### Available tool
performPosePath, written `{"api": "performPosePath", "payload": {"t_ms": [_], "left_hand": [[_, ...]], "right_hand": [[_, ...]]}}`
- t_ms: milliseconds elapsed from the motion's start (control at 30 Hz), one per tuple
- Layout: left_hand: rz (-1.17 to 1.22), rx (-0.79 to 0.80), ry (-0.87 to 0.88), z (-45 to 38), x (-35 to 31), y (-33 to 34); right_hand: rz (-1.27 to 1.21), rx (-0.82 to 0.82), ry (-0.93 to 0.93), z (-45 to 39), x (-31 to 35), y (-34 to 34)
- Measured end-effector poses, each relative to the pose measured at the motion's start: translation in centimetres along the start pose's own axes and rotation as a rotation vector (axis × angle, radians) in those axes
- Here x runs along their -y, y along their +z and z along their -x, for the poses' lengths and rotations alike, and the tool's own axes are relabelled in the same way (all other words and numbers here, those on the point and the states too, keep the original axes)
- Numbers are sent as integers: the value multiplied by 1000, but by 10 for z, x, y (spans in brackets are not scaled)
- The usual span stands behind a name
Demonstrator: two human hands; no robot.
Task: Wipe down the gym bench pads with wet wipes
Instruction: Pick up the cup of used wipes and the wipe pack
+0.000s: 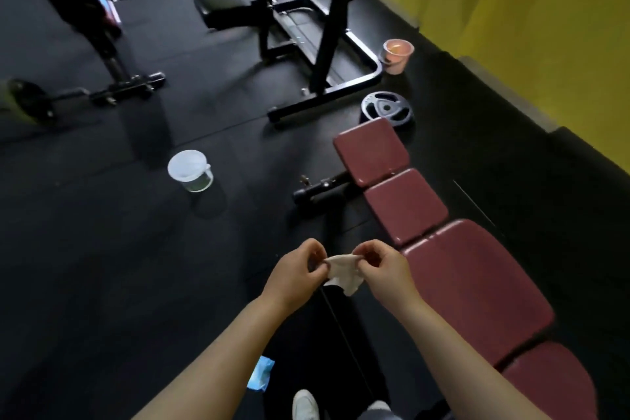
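Note:
A pale wet wipe [342,272] is stretched between my two hands in the lower middle of the head view. My left hand [297,276] pinches its left edge, and my right hand [381,271] pinches its right edge. Just right of my hands lies the dark red gym bench, made of several pads running diagonally: a large pad [474,286] nearest my right hand, two smaller pads [405,206] [371,150] farther away, and another [549,382] at the bottom right. The wipe hangs over the black floor and touches no pad.
A white lidded tub [190,170] stands on the black rubber floor to the left. A weight plate [387,109] lies beyond the bench, beside a black rack frame [327,54] and a pink cup [397,54]. A blue packet [260,373] lies by my shoe. Yellow wall at right.

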State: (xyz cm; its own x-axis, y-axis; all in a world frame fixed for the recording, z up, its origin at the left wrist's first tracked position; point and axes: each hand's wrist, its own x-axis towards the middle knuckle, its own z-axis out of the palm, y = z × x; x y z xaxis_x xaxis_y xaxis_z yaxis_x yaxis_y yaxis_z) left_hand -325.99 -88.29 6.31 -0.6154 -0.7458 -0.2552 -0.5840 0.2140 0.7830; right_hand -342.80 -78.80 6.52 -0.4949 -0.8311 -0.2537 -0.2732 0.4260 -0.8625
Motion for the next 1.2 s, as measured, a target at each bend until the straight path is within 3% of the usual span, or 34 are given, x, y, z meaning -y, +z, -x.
{"api": "performPosePath", "payload": {"t_ms": [133,233,367,467,600,833,1200], "left_hand": [[-3,-148,42,-11,21,-37],[-60,-227,95,-29,34,-56],[-187,-287,67,-69,55,-75],[-234,-288,29,-108,63,-88],[-253,-273,-14,-159,66,-108],[-276,-278,-139,-216,116,-175],[-414,-340,-427,-249,279,-404]], "right_hand": [[-50,-16,23,-45,27,48],[-227,0,133,-86,45,78],[-524,100,238,-147,65,103],[-585,207,237,-196,79,111],[-449,286,151,-258,95,119],[-364,309,212,-357,136,160],[0,317,114,-486,227,322]]}}
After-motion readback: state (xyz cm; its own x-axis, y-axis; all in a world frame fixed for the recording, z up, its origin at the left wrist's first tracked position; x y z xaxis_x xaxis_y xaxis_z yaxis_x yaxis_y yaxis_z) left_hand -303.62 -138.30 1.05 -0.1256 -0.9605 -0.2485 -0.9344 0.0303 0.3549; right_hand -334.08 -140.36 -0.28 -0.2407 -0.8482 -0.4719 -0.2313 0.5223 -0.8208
